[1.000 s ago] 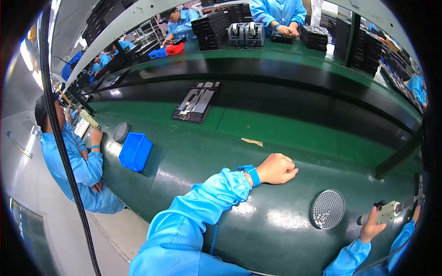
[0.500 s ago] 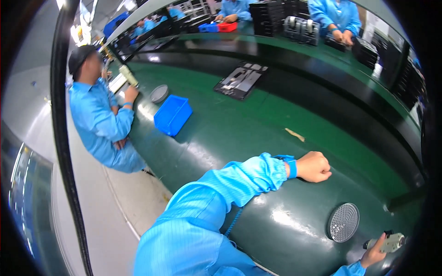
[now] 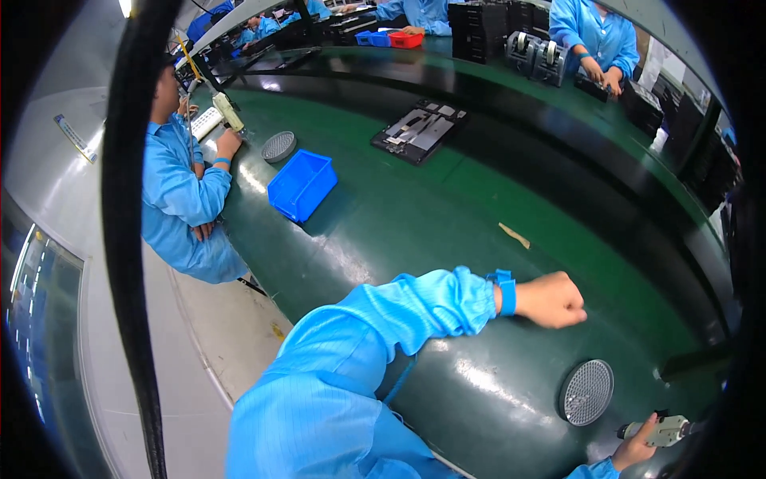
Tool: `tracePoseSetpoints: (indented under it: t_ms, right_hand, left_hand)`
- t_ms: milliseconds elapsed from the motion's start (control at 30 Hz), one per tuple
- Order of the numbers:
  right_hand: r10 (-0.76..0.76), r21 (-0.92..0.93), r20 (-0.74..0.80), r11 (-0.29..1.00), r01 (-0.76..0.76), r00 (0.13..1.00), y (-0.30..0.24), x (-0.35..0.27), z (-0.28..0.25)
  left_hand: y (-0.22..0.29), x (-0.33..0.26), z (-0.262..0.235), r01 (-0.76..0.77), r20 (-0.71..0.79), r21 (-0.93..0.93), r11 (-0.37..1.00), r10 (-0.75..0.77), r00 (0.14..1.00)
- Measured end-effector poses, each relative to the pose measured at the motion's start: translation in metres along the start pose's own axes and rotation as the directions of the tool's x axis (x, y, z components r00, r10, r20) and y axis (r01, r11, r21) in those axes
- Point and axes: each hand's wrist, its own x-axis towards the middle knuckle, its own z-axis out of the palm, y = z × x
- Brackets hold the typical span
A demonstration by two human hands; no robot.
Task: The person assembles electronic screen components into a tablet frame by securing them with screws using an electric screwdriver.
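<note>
My left hand, with a blue wrist strap, lies on the green tabletop in a closed fist; nothing shows between its fingers. At the lower right, my right hand is wrapped round a pale electric screwdriver. Close to that tool sits a round grey dish with a dimpled surface, holding several tiny shiny pieces that look like screws. A thin tan strip lies beyond my left fist.
A blue bin and another round dish stand on the left, near a seated person in blue holding a similar tool. Farther off lies a flat black device casing. A dark vertical strap or pole crosses the left side.
The whole view has shifted slightly. My left fist appears a little farther right, still closed. My right hand keeps hold of the screwdriver, now slightly lower and more left in the picture.
</note>
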Motion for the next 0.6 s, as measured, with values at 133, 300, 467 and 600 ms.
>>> tracePoseSetpoints:
  t_ms: [133, 300, 467, 600]
  right_hand:
    - [0.014, 0.010, -0.007, 1.000, -0.014, 1.000, -0.006, -0.004, 0.009]
    - [-0.231, -0.339, -0.057, 0.919, 0.199, 0.971, 0.064, 0.002, -0.003]
    - [0.017, 0.044, -0.027, 0.999, -0.016, 0.999, 0.035, -0.006, 0.017]
    - [-0.058, 0.006, 0.017, 0.998, 0.058, 0.998, 0.026, -0.008, 0.008]
  left_hand:
    - [0.121, -0.013, -0.033, -0.364, -0.158, -0.458, 0.811, 0.328, 0.931]
    - [0.201, -0.022, -0.046, -0.413, -0.310, -0.870, 0.270, 0.352, 0.883]
    - [0.196, -0.036, -0.059, -0.220, -0.129, -0.965, 0.142, 0.472, 0.872]
    - [0.196, -0.043, -0.038, -0.256, -0.186, -0.964, 0.070, 0.511, 0.839]
